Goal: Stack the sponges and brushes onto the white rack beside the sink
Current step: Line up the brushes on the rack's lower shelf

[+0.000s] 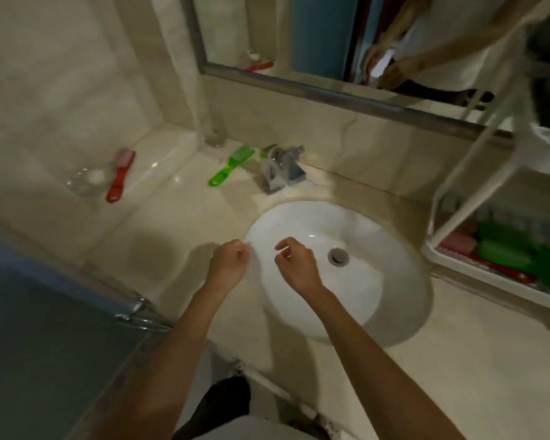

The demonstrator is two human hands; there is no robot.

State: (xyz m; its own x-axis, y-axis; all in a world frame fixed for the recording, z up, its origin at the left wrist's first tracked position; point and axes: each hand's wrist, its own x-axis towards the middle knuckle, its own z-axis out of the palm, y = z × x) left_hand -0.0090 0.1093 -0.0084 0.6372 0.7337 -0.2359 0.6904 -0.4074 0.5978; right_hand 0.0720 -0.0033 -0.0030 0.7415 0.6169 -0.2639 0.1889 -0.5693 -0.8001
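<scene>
The beige stone table (458, 376) fills most of the view, with a raised ledge (159, 160) along its left side and a framed mirror (315, 39) on the wall behind. A white oval sink (302, 217) is set into the table. Just right of the sink stands the white rack (489, 282). Its lower tray already holds several green pieces (502, 254), a pink one (458, 242) and something with a red handle (502, 269); the blur hides which are sponges and which are brushes.

Both forearms reach in from below. The left hand (227, 265) hovers over the sink's left rim and the right hand (296, 265) over the basin, close together but apart. Both have fingers loosely curled and hold nothing.

A chrome faucet (280, 168) sits behind the sink. Just left of it a green brush (232, 165) lies flat on the table, handle towards the camera. Well to the left, a red brush (120, 174) lies on the ledge, just beside a clear glass dish (83, 182) with something small and white in it. The drain (338, 256) is right of the right hand.
</scene>
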